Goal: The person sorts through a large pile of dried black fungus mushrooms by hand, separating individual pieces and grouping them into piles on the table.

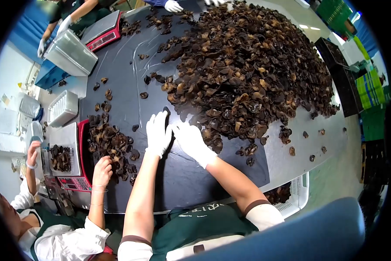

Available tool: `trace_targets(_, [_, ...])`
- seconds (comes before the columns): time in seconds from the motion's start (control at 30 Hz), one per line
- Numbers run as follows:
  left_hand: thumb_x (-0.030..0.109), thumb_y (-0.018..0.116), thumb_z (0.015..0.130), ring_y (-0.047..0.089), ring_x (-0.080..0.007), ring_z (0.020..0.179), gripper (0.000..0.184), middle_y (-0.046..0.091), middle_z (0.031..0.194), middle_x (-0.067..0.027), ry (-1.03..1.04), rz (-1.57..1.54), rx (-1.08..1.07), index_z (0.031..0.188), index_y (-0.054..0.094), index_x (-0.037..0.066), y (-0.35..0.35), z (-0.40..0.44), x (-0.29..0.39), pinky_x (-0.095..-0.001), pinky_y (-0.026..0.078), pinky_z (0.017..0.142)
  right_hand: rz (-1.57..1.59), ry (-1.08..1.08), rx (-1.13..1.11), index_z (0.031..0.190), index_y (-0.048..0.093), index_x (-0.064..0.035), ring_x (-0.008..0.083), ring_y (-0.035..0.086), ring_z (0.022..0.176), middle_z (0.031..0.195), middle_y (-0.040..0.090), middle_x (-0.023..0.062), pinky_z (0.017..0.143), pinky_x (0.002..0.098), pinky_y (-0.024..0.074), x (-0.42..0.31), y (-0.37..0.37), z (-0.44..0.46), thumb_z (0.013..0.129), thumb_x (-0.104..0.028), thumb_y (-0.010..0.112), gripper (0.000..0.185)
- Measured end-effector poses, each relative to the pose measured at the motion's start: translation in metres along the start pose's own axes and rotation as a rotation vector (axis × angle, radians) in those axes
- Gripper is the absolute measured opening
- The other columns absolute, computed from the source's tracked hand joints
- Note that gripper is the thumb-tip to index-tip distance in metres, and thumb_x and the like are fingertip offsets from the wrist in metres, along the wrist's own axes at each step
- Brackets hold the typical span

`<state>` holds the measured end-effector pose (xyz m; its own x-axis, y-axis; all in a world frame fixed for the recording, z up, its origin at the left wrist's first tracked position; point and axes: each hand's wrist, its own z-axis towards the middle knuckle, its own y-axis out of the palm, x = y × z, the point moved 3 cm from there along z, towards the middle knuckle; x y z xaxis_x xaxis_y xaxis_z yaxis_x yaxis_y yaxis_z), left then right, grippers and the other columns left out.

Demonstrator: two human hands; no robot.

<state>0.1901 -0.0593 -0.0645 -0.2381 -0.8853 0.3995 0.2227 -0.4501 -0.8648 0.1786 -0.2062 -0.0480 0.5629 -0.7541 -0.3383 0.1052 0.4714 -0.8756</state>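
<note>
Both of my hands wear white gloves and rest over the dark tabletop, left of a large heap of dark brown wood-ear-like pieces. My left hand has its fingers pointing away from me, with a dark piece at its fingertips; whether it grips that piece is unclear. Close beside it, my right hand reaches in at a slant, its fingertips near the left fingers and the heap's lower left edge. What lies under its fingers is hidden.
At left, a co-worker's bare hand touches a smaller pile beside a red scale. Another scale and a stack of clear trays stand upper left. A white basket sits below the table's right edge.
</note>
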Motion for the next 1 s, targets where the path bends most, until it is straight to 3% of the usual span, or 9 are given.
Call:
trace_targets(0.07, [0.016,0.065,0.083,0.057,-0.0367,0.109,0.026,0.062,0.113,-0.0170,0.125,-0.111,0.041,0.107,0.065,0.005,-0.017,-0.005,0.012,-0.0460,0.045,0.098,0.078,0.002,0.024,0.094,0.062,-0.0105,0.0252,0.062,0.081,0.087,0.058,0.0081,0.066,0.0383,0.0509,0.001,-0.003,-0.004,0.088,-0.014,0.057,0.009])
trace_targets(0.13, [0.011,0.067,0.082,0.060,-0.0349,0.103,0.018,0.064,0.105,-0.0152,0.179,-0.065,0.000,0.099,0.067,0.006,-0.028,-0.023,0.014,-0.0439,0.048,0.092,0.380,0.035,0.083,0.095,0.064,-0.0099,0.0286,0.064,0.080,0.085,0.061,0.0097,0.068,0.0401,0.0520,-0.003,-0.050,-0.017,0.085,-0.016,0.061,0.012])
trace_targets(0.2, [0.013,0.066,0.082,0.060,-0.0339,0.094,0.016,0.063,0.096,-0.0136,0.204,-0.078,-0.083,0.096,0.066,0.007,-0.037,-0.041,0.007,-0.0438,0.049,0.086,0.539,0.096,-0.297,0.093,0.066,-0.0070,0.0317,0.066,0.083,0.085,0.066,0.0116,0.074,0.0417,0.0537,0.004,-0.092,-0.045,0.082,-0.020,0.064,0.017])
trace_targets(0.27, [0.012,0.065,0.078,0.060,-0.0331,0.089,0.010,0.062,0.090,-0.0123,0.206,-0.036,-0.132,0.088,0.065,0.008,-0.060,-0.057,0.000,-0.0441,0.049,0.079,0.677,-0.122,-0.745,0.094,0.069,-0.0052,0.0327,0.068,0.085,0.086,0.070,0.0126,0.078,0.0420,0.0545,0.030,-0.114,-0.093,0.081,-0.023,0.065,0.023])
trace_targets(0.33, [0.013,0.064,0.076,0.060,-0.0325,0.079,0.005,0.060,0.079,-0.0114,0.085,0.240,-0.137,0.081,0.063,0.010,-0.075,-0.073,-0.027,-0.0450,0.047,0.072,0.606,0.050,-1.133,0.096,0.072,-0.0043,0.0335,0.068,0.089,0.091,0.071,0.0137,0.081,0.0421,0.0545,0.052,-0.136,-0.131,0.081,-0.027,0.068,0.028])
trace_targets(0.5, [0.011,0.069,0.081,0.060,-0.0340,0.096,0.014,0.063,0.100,-0.0122,-0.009,0.281,0.098,0.094,0.066,0.009,-0.106,-0.060,-0.027,-0.0454,0.047,0.086,0.341,0.163,-0.248,0.095,0.069,-0.0087,0.0281,0.065,0.090,0.090,0.069,0.0090,0.084,0.0388,0.0511,0.082,-0.169,-0.099,0.081,-0.013,0.071,0.015])
trace_targets(0.6, [0.011,0.069,0.081,0.061,-0.0349,0.102,0.019,0.065,0.107,-0.0142,0.147,0.116,0.169,0.100,0.068,0.008,-0.081,-0.033,0.020,-0.0450,0.048,0.091,-0.015,0.246,0.202,0.122,0.063,-0.0094,0.0373,0.050,0.123,0.128,0.058,0.0159,0.104,0.0478,0.0401,0.091,-0.143,-0.069,0.083,-0.020,0.070,0.041])
trace_targets(0.83, [0.017,0.064,0.089,0.058,-0.0354,0.112,0.026,0.062,0.121,-0.0171,0.146,-0.263,0.074,0.113,0.069,0.008,-0.013,-0.006,0.087,-0.0457,0.046,0.098,0.075,-0.021,-0.037,0.121,0.063,-0.0131,0.0418,0.046,0.123,0.129,0.055,0.0164,0.101,0.0552,0.0372,0.014,-0.085,-0.089,0.076,-0.032,0.070,0.049])
trace_targets(1.0, [0.028,0.070,0.084,0.040,-0.0432,0.134,0.037,0.051,0.142,-0.0160,0.359,-0.125,-0.182,0.117,0.068,0.012,-0.010,-0.034,0.098,-0.0566,0.032,0.111,0.211,-0.167,-0.241,0.110,0.070,-0.0190,0.0334,0.051,0.120,0.119,0.063,0.0031,0.108,0.0578,0.0329,-0.012,-0.096,-0.133,0.079,-0.029,0.072,0.032])
